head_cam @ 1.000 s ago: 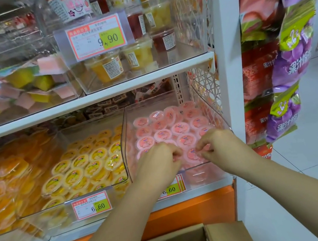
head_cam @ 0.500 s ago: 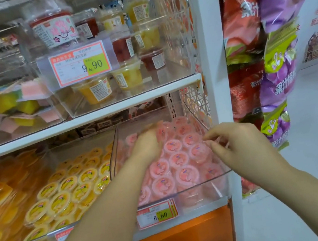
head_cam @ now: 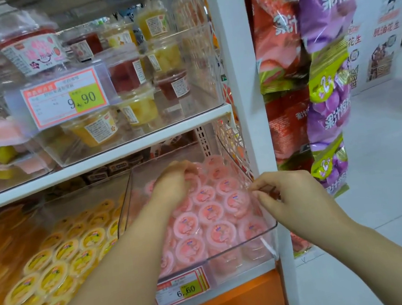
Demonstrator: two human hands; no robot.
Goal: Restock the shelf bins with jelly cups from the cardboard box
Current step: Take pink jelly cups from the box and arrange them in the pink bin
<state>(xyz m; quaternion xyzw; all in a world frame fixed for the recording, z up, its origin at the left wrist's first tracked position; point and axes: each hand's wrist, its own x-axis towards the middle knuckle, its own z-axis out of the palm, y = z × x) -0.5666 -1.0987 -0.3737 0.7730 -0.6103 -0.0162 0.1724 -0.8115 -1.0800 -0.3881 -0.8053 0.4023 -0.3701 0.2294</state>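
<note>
Probably light and slick, pink round plastic jelly cups (head_cam: 210, 212) fill the clear plastic bin (head_cam: 235, 263), best pinched at their rims; left hand (head_cam: 173, 184) curls over rear cups, right hand (head_cam: 292, 196) bends beside its wall, both grips unclear.

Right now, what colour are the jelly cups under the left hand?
Pink jelly cups, seen best in the head view.

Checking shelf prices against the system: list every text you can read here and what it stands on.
"9.90": upper price tag, on the upper clear bin.
"6.60": lower price tag, on the pink jelly cup bin.
"果汁": purple hanging bags.
"花生": wall poster.
Small print on both tags and the cup labels: too blurred to read.
</note>
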